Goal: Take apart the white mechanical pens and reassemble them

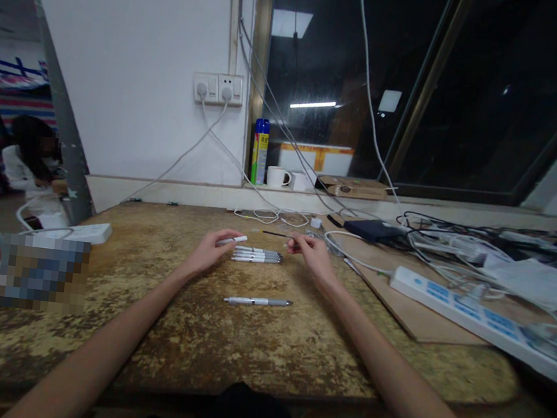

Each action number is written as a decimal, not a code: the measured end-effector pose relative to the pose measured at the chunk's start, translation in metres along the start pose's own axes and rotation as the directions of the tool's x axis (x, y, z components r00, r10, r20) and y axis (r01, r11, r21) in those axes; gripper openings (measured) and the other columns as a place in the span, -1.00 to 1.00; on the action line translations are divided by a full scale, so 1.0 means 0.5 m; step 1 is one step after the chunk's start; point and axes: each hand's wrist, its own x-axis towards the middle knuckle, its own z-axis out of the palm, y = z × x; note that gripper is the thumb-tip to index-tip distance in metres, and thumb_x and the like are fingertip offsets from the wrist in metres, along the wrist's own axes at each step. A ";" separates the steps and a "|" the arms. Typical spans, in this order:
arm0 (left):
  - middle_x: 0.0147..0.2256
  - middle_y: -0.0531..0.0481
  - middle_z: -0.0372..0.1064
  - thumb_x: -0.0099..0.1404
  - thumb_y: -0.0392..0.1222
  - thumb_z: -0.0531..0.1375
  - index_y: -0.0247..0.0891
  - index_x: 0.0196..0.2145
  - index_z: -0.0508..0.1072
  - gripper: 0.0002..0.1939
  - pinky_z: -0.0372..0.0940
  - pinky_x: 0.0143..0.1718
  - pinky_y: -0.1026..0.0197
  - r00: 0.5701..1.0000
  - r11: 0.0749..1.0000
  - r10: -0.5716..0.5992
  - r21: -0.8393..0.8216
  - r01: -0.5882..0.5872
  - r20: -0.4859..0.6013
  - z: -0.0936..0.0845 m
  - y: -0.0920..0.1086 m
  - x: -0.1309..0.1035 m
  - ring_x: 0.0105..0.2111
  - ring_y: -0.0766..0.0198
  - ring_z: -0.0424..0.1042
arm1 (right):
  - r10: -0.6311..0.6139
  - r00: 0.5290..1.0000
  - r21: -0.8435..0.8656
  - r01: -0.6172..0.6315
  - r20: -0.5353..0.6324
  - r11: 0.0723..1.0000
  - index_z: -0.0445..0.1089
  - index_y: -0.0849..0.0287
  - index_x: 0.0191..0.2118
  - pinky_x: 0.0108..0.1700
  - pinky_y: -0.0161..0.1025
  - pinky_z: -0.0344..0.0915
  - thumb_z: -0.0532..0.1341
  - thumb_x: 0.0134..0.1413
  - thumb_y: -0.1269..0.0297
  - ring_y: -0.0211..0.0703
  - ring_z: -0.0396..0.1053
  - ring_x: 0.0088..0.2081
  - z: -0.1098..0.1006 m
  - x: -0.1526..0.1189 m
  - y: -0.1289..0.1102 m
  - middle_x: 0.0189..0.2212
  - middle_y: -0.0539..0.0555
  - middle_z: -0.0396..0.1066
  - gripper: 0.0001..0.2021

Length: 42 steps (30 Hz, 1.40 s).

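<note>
My left hand [214, 245] is closed round a white pen barrel [239, 239], whose end sticks out to the right. Between my hands, a bundle of white and grey pens [257, 255] lies on the worn wooden table [183, 339]. My right hand [304, 247] pinches the right end of a thin dark refill [275, 234] with a yellowish tip pointing left. Closer to me, a single white and grey pen [258, 301] lies crosswise by itself.
At the right are a long power strip [477, 319], a brown board [411, 318] and tangled cables. A white power strip [99, 234] lies left. On the sill stand a spray can [259, 153] and a white mug [277, 176]. A person [32, 167] sits far left.
</note>
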 end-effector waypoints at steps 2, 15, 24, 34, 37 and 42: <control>0.01 -0.12 0.52 0.31 0.07 0.18 -0.23 -0.03 0.56 -0.59 0.27 0.13 0.04 1.000 1.000 -0.001 -0.007 0.001 -0.001 -0.001 -0.001 0.001 0.01 0.07 0.45 | 0.004 1.000 -0.006 -0.004 0.005 1.000 0.52 0.20 -0.48 -0.22 -0.15 0.44 0.21 0.06 -0.18 -0.07 0.49 -0.39 0.000 0.001 0.001 -0.44 0.15 0.56 -0.52; 0.00 -0.12 0.53 0.32 0.06 0.19 -0.22 -0.04 0.58 -0.60 0.25 0.12 0.06 1.000 1.000 -0.004 0.009 0.004 -0.007 -0.003 0.009 -0.001 0.00 0.05 0.46 | 0.041 0.995 -0.021 -0.039 0.088 0.999 0.51 0.23 -0.47 -0.26 -0.17 0.40 0.21 0.10 -0.15 -0.12 0.46 -0.46 0.003 -0.007 -0.002 -0.47 0.15 0.53 -0.52; 0.01 -0.13 0.52 0.32 0.09 0.18 -0.24 0.00 0.57 -0.56 0.24 0.14 0.02 0.999 0.999 0.018 -0.028 -0.017 0.036 -0.001 -0.012 0.007 0.02 0.03 0.45 | 0.034 0.993 -0.056 -0.027 0.116 0.998 0.50 0.23 -0.47 -0.25 -0.18 0.39 0.18 0.12 -0.14 -0.11 0.45 -0.44 0.004 -0.006 0.000 -0.49 0.15 0.52 -0.52; -0.02 -0.13 0.54 0.27 0.10 0.25 -0.23 -0.04 0.59 -0.56 0.27 0.10 0.07 0.996 0.999 0.018 -0.040 -0.014 0.088 0.003 0.001 0.002 -0.03 0.04 0.48 | -0.134 0.970 -0.198 0.175 0.203 0.965 0.53 0.19 -0.37 -0.16 -0.19 0.32 0.20 0.18 0.00 -0.08 0.45 -0.30 0.011 -0.016 -0.020 -0.38 0.10 0.54 -0.65; -0.05 -0.14 0.55 0.25 0.08 0.27 -0.25 -0.07 0.60 -0.58 0.30 0.06 0.08 0.996 0.998 0.028 -0.051 -0.023 0.089 0.004 0.004 0.003 -0.06 0.06 0.50 | -0.145 0.963 -0.174 0.187 0.226 0.967 0.54 0.19 -0.30 -0.15 -0.19 0.33 0.24 0.16 0.06 -0.08 0.46 -0.26 0.021 -0.021 -0.021 -0.32 0.10 0.55 -0.71; -0.09 -0.12 0.57 0.24 0.04 0.27 -0.25 -0.09 0.61 -0.62 0.33 0.00 0.11 0.995 1.000 0.012 -0.025 -0.009 0.101 0.008 0.008 0.003 -0.11 0.07 0.51 | -0.177 0.956 -0.157 0.216 0.233 0.964 0.56 0.20 -0.24 -0.10 -0.18 0.33 0.28 0.12 0.11 -0.08 0.46 -0.19 0.030 -0.023 -0.016 -0.23 0.13 0.55 -0.75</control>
